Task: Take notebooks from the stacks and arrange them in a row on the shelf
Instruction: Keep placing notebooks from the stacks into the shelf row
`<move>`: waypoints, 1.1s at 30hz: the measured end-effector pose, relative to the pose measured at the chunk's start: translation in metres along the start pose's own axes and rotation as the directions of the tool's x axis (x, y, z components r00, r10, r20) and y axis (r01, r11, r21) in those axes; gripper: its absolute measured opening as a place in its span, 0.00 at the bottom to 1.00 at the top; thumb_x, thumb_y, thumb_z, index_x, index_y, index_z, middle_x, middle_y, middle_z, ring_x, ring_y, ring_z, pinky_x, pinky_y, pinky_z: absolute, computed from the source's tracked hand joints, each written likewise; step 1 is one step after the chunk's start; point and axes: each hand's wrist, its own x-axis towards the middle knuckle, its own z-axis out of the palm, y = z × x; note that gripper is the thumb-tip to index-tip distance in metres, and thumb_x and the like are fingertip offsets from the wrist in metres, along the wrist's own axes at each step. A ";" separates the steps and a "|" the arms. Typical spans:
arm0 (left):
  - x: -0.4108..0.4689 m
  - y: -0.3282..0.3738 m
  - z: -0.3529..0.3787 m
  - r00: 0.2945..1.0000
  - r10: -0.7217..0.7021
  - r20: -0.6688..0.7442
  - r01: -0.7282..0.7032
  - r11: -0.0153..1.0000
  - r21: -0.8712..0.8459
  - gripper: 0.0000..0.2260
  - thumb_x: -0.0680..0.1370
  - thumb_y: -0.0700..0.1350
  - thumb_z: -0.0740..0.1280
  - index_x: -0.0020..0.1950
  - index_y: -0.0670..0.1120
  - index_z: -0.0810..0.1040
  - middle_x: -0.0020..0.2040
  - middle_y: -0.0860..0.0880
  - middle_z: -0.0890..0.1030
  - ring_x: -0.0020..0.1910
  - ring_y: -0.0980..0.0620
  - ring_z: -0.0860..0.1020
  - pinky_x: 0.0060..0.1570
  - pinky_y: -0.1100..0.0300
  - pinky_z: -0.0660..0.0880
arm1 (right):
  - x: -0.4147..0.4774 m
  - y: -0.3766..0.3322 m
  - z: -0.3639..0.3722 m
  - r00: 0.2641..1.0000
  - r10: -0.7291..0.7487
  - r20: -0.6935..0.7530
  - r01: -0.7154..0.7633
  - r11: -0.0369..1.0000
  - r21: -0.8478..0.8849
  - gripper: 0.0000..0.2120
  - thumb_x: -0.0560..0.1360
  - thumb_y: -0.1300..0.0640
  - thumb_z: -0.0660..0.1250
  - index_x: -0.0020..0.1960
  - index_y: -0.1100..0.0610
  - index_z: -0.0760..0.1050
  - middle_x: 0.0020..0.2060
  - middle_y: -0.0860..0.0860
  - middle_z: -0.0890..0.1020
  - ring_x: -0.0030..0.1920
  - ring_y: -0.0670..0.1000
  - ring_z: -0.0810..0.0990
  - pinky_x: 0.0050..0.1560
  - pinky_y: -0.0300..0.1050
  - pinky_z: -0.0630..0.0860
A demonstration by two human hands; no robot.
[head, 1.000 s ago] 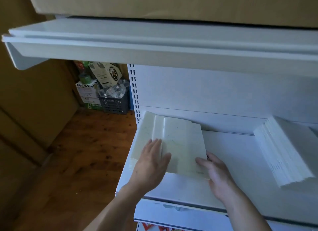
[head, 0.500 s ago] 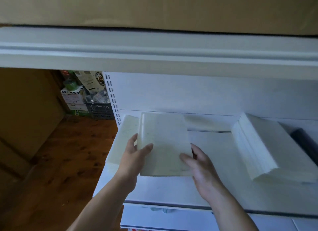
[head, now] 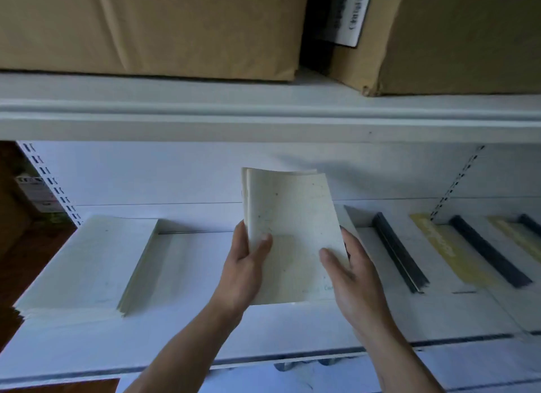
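Observation:
Both hands hold a thin bundle of cream notebooks (head: 292, 231) upright above the middle of the white shelf (head: 190, 328). My left hand (head: 246, 264) grips its left edge, thumb on the cover. My right hand (head: 348, 269) grips its lower right side. A stack of cream notebooks (head: 87, 264) lies flat at the shelf's left end. Behind my right hand another pale stack (head: 351, 217) is mostly hidden. Further right, notebooks with dark spines (head: 398, 252) and yellow covers (head: 448, 249) lie in a row.
An upper shelf (head: 263, 114) overhangs close above, carrying brown cardboard boxes (head: 146, 26). Wooden floor (head: 26, 264) shows past the shelf's left end. A slotted upright (head: 49, 182) runs down the back panel at the left.
Both hands have lifted the notebooks off the left stack and carried them right to the shelf's middle, tilting them upright. The view has swung right and up.

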 end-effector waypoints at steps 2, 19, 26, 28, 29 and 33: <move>0.003 -0.002 0.030 0.999 0.037 0.017 -0.038 0.998 0.041 0.09 0.81 0.48 0.62 0.61 0.57 0.72 0.53 0.55 0.80 0.50 0.56 0.79 0.45 0.60 0.75 | 0.006 0.011 -0.027 0.999 -0.010 -0.036 0.008 0.999 -0.043 0.20 0.79 0.52 0.63 0.70 0.47 0.68 0.61 0.42 0.78 0.58 0.43 0.78 0.60 0.50 0.76; 0.048 -0.030 0.104 0.983 -0.182 0.030 0.178 0.979 0.101 0.25 0.82 0.46 0.61 0.77 0.54 0.56 0.62 0.50 0.77 0.56 0.52 0.78 0.54 0.57 0.77 | 0.064 0.080 -0.076 0.953 0.237 0.187 -0.244 0.970 0.016 0.27 0.81 0.51 0.60 0.78 0.45 0.54 0.76 0.42 0.59 0.74 0.45 0.61 0.66 0.40 0.60; 0.057 -0.032 0.101 0.964 -0.253 0.078 0.254 0.967 -0.003 0.24 0.81 0.49 0.61 0.76 0.56 0.59 0.63 0.48 0.79 0.57 0.48 0.80 0.56 0.48 0.79 | 0.078 0.091 -0.071 0.931 0.270 0.247 -0.308 0.942 0.133 0.28 0.80 0.50 0.62 0.77 0.41 0.56 0.72 0.40 0.66 0.72 0.46 0.66 0.70 0.45 0.61; 0.059 -0.033 0.101 0.957 -0.282 0.074 0.285 0.958 -0.033 0.23 0.81 0.50 0.62 0.76 0.56 0.60 0.63 0.48 0.79 0.56 0.48 0.81 0.53 0.49 0.80 | 0.080 0.096 -0.070 0.917 0.306 0.256 -0.365 0.902 0.229 0.24 0.79 0.50 0.63 0.74 0.41 0.63 0.69 0.42 0.73 0.67 0.48 0.74 0.70 0.54 0.67; 0.059 -0.033 0.102 0.957 -0.281 0.069 0.283 0.958 -0.036 0.21 0.81 0.49 0.62 0.74 0.56 0.64 0.60 0.48 0.80 0.54 0.47 0.82 0.50 0.50 0.81 | 0.081 0.096 -0.069 0.912 0.317 0.259 -0.384 0.881 0.275 0.22 0.79 0.52 0.63 0.72 0.42 0.67 0.65 0.44 0.77 0.64 0.49 0.77 0.69 0.56 0.69; 0.060 -0.036 0.106 0.966 -0.256 0.034 0.257 0.966 -0.029 0.14 0.80 0.45 0.62 0.63 0.59 0.73 0.54 0.47 0.82 0.50 0.45 0.82 0.44 0.52 0.81 | 0.082 0.093 -0.065 0.921 0.310 0.237 -0.373 0.879 0.297 0.17 0.80 0.58 0.62 0.65 0.43 0.73 0.55 0.42 0.83 0.58 0.47 0.80 0.66 0.53 0.72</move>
